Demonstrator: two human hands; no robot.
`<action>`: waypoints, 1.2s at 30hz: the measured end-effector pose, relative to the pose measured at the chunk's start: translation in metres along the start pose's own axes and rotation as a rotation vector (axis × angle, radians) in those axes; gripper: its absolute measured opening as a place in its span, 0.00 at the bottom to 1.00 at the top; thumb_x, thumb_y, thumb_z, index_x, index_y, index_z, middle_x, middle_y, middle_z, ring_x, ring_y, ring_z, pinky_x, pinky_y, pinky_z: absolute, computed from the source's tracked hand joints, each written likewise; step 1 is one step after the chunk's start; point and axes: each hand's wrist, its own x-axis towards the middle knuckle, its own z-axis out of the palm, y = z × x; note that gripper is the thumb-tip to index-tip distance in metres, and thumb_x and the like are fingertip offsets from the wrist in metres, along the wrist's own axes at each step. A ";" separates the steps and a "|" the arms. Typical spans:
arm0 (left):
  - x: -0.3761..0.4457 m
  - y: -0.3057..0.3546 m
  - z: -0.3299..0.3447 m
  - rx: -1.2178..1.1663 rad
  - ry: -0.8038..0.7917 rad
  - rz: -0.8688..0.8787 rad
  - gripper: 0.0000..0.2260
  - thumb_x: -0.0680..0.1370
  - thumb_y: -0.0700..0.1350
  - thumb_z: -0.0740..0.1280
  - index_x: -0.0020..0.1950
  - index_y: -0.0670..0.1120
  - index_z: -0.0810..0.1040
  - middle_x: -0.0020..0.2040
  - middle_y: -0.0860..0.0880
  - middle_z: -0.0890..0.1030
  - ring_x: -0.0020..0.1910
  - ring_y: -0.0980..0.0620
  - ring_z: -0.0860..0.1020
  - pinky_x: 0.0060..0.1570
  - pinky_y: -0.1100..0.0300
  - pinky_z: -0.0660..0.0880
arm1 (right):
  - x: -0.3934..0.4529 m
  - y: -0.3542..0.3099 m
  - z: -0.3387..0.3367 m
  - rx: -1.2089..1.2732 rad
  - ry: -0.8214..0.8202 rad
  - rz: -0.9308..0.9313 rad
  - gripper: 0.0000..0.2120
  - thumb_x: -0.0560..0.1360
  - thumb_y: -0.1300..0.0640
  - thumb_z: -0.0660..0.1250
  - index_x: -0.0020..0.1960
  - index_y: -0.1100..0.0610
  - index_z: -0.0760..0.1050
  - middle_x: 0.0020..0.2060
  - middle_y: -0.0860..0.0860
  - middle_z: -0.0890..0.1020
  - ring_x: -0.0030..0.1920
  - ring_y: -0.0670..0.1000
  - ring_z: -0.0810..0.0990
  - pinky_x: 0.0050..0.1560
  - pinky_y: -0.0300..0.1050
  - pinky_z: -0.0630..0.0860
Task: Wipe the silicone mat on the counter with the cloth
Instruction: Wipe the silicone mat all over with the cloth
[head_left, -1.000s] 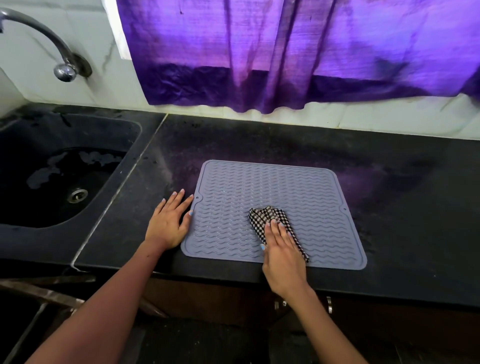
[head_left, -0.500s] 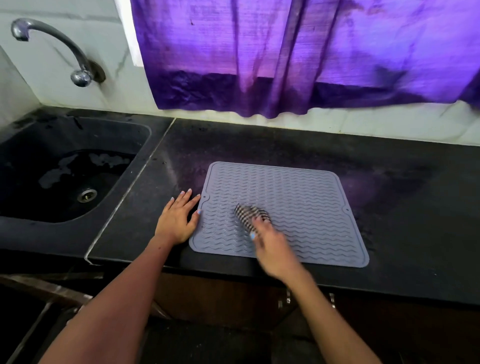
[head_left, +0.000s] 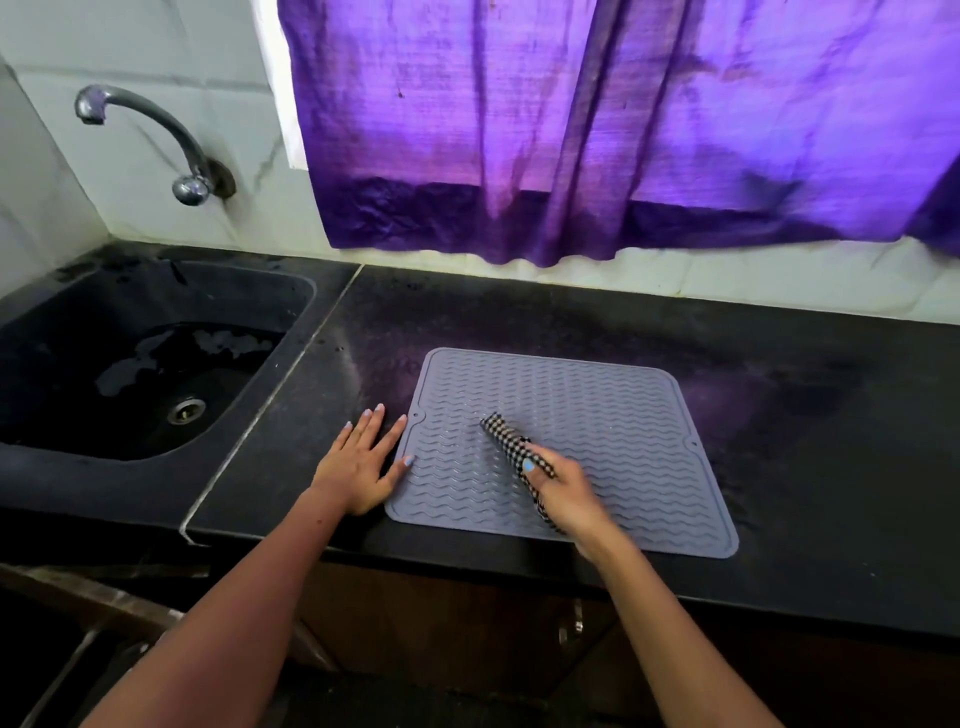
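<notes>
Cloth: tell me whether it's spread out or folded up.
Folded up. The cloth is a narrow checked strip gripped in the right hand on the mat.

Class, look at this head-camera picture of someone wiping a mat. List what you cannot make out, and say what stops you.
- Head view: the part of the checked cloth under the right hand; the fingers cover it.
- Head view: whether the mat is dirty or wet; too fine to tell.
- Head view: what lies behind the purple curtain; the fabric hides it.
- Head view: the sink's left side; the picture's edge cuts it.
</notes>
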 end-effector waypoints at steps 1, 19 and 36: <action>-0.001 -0.001 0.001 0.002 0.013 0.006 0.49 0.60 0.75 0.23 0.76 0.52 0.41 0.77 0.46 0.42 0.76 0.50 0.41 0.74 0.53 0.39 | 0.001 -0.005 0.000 0.018 0.060 -0.016 0.18 0.79 0.61 0.58 0.68 0.52 0.69 0.63 0.51 0.76 0.63 0.51 0.73 0.59 0.41 0.68; -0.001 -0.005 0.008 -0.073 0.158 0.002 0.33 0.72 0.63 0.35 0.76 0.55 0.51 0.77 0.49 0.50 0.76 0.53 0.47 0.73 0.58 0.41 | 0.007 -0.004 0.042 -0.340 -0.133 -0.183 0.17 0.80 0.57 0.56 0.66 0.43 0.66 0.57 0.49 0.77 0.55 0.49 0.76 0.52 0.39 0.73; -0.004 -0.004 0.005 -0.156 0.201 -0.041 0.33 0.72 0.58 0.38 0.74 0.52 0.60 0.77 0.45 0.55 0.76 0.49 0.51 0.73 0.52 0.42 | -0.023 0.005 0.086 -0.924 -0.085 -0.602 0.25 0.69 0.55 0.59 0.66 0.54 0.73 0.65 0.49 0.75 0.66 0.47 0.73 0.66 0.48 0.70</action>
